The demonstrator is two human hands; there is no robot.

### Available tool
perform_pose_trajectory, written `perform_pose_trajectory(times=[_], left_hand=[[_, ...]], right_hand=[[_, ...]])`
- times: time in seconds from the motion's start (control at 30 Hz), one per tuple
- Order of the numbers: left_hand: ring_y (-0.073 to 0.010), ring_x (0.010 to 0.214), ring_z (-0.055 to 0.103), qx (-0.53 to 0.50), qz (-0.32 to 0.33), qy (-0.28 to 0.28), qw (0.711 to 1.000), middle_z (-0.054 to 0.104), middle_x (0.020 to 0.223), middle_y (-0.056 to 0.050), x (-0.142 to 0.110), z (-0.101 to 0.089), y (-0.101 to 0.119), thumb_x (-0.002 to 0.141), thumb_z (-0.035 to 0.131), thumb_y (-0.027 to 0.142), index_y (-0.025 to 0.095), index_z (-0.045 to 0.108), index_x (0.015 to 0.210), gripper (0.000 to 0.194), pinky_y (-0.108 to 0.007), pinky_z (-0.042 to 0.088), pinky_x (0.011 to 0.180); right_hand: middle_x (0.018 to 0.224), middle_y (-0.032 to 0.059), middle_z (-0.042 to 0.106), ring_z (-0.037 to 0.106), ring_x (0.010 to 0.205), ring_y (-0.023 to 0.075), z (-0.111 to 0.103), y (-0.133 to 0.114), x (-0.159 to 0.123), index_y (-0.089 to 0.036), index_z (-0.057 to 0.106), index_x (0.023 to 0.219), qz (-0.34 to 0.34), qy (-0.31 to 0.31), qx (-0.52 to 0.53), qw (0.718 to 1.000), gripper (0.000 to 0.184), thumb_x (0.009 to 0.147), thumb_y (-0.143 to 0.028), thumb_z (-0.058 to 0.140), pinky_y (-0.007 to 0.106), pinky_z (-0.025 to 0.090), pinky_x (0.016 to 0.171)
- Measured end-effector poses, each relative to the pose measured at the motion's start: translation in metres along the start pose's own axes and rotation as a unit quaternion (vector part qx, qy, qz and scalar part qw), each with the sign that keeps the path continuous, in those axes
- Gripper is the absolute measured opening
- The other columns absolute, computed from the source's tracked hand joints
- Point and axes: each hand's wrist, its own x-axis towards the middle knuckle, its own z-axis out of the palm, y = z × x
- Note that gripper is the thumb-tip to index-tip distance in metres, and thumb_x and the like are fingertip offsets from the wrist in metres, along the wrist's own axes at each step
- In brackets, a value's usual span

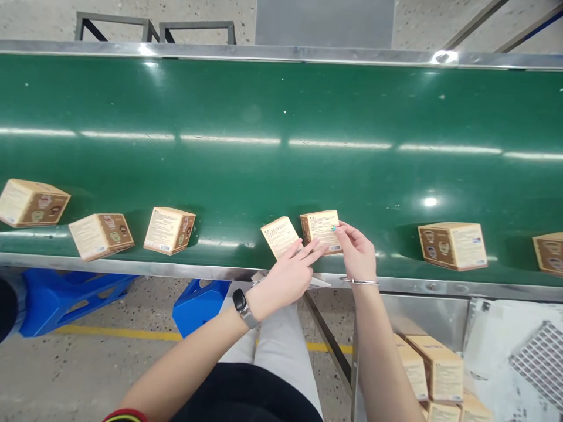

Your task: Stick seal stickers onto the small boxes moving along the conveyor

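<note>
A small cream-and-brown cardboard box (321, 225) with a printed text panel stands on the green belt in front of me. My right hand (355, 249) is at its right edge, thumb and fingers pinched on a tiny shiny teal sticker (333, 228) against the text panel. My left hand (295, 271) reaches across with fingers stretched out and apart, its fingertips touching the lower part of this box. Just left of it, a second, tilted box (280, 235) is partly covered by my left hand. Whitish sheet material (320, 282) shows at the belt edge below my left hand.
More boxes lie along the belt: several to the left, such as one box (165, 230), and others to the right, like another box (461, 246). A metal rail (413, 285) edges the belt. Stacked boxes (440, 366) and a grid-patterned sheet (541, 357) are lower right. Blue stools (200, 305) stand lower left.
</note>
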Motion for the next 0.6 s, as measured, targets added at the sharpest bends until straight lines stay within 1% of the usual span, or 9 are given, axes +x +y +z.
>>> perform_pose_trajectory(times=[0.17,0.27,0.43,0.53,0.6], left_hand=[[-0.0275,0.147,0.030,-0.007,0.003,-0.005,1.000,0.040,0.154,-0.012,0.009,-0.002,0.004,0.089,0.056,0.015,0.013,0.075,0.086,0.019,-0.046,0.028,0.118],[-0.0279,0.147,0.029,-0.013,0.009,-0.017,1.000,0.040,0.154,-0.013,0.015,-0.003,0.007,0.086,0.059,0.016,0.013,0.075,0.087,0.016,-0.046,0.028,0.119],[-0.0287,0.146,0.031,-0.019,0.008,-0.011,1.000,0.041,0.153,-0.014,0.025,-0.001,0.013,0.085,0.059,0.014,0.012,0.076,0.090,0.018,-0.046,0.028,0.118],[-0.0288,0.146,0.031,-0.031,0.007,-0.009,0.999,0.041,0.153,-0.014,0.031,0.004,0.015,0.086,0.057,0.012,0.012,0.076,0.089,0.019,-0.046,0.028,0.118],[-0.0281,0.146,0.032,-0.050,0.005,-0.004,0.999,0.040,0.154,-0.013,0.035,0.007,0.015,0.087,0.056,0.012,0.012,0.075,0.087,0.019,-0.046,0.028,0.119]], right_hand=[[0.109,0.0132,0.072,0.069,0.090,0.0254,-0.010,-0.001,0.005,-0.020,0.065,0.079,-0.021,0.018,-0.046,0.999,0.034,0.070,-0.052,0.067,0.043,0.056,0.080],[0.105,0.0144,0.072,0.069,0.087,0.0255,-0.013,-0.001,0.007,-0.019,0.064,0.080,-0.040,0.039,-0.081,0.995,0.033,0.071,-0.051,0.064,0.044,0.056,0.080],[0.096,0.0125,0.070,0.066,0.083,0.0238,-0.008,0.000,0.006,-0.020,0.058,0.082,-0.082,0.119,-0.141,0.979,0.026,0.075,-0.045,0.061,0.045,0.053,0.083],[0.095,0.0101,0.067,0.065,0.077,0.0206,-0.007,0.001,0.012,-0.021,0.053,0.094,-0.099,0.169,-0.158,0.968,0.028,0.078,-0.042,0.061,0.040,0.054,0.075],[0.098,0.0098,0.065,0.065,0.074,0.0189,-0.011,-0.002,0.020,-0.021,0.049,0.103,-0.111,0.193,-0.164,0.961,0.031,0.080,-0.039,0.059,0.038,0.055,0.071]])
